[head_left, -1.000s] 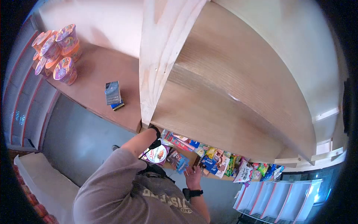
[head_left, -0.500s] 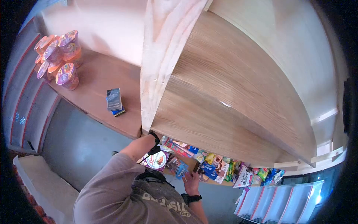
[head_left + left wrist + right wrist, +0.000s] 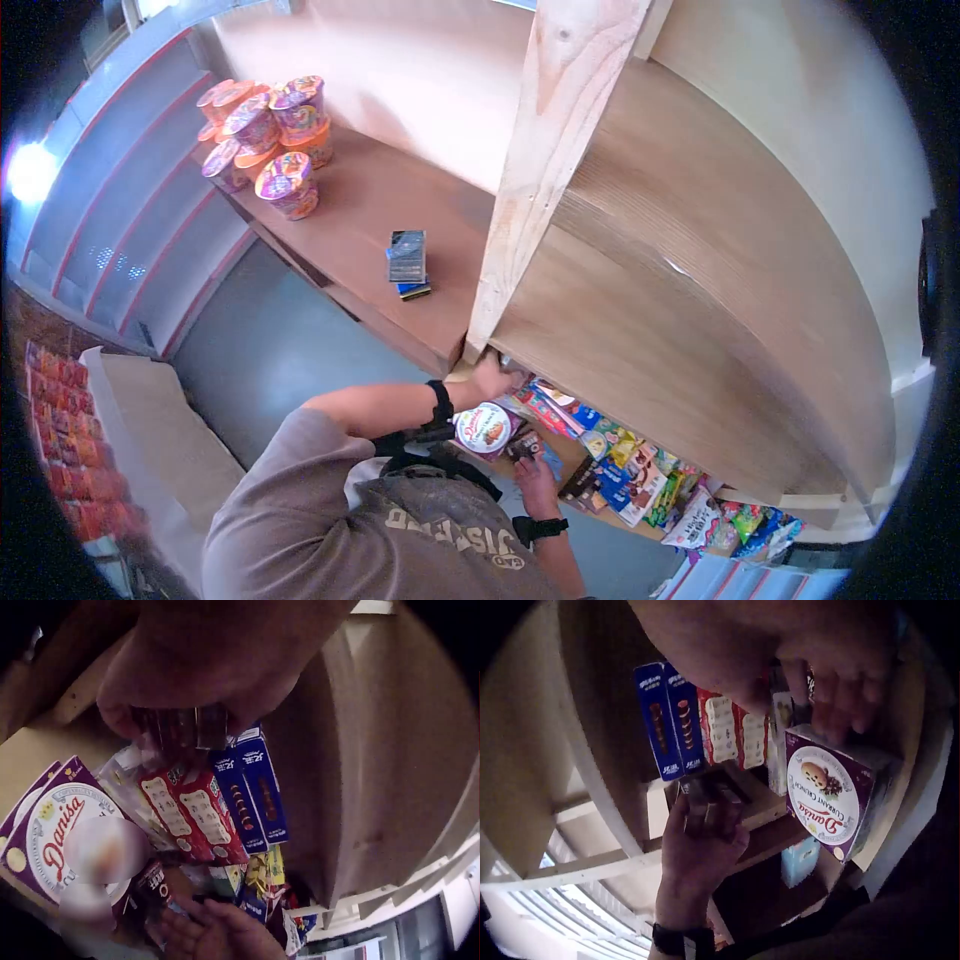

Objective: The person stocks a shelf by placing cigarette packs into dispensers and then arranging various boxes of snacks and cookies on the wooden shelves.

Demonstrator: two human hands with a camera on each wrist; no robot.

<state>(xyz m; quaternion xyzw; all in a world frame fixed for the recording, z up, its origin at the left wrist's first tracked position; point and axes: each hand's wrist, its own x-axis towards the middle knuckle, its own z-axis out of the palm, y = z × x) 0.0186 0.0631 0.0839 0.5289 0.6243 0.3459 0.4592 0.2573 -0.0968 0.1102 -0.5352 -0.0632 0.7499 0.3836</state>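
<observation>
My left hand (image 3: 490, 378) reaches in under the shelf's edge beside the wooden post. In the left wrist view it grips small dark boxes (image 3: 180, 729) just above two red packs (image 3: 196, 816) and two blue boxes (image 3: 259, 791). The right wrist view also shows my left hand (image 3: 694, 862) round the boxes. Lower down, my right hand (image 3: 537, 482) has its fingers loosely extended near a purple Danisa box (image 3: 484, 428) and a dark beef pack (image 3: 154, 889). Whether its fingertips touch the pack is unclear.
Colourful snack packs (image 3: 630, 475) crowd the lower shelf to the right. A wooden post (image 3: 540, 160) and wide boards (image 3: 640, 330) stand above. Cup noodles (image 3: 288, 185) are stacked on the brown shelf (image 3: 350, 200), beside small stacked boxes (image 3: 408, 258).
The head view has turned left, shifting the scene rightward. My left hand, hidden before, shows by the post. My right hand has moved toward the Danisa box, away from the dark packs beside the snacks.
</observation>
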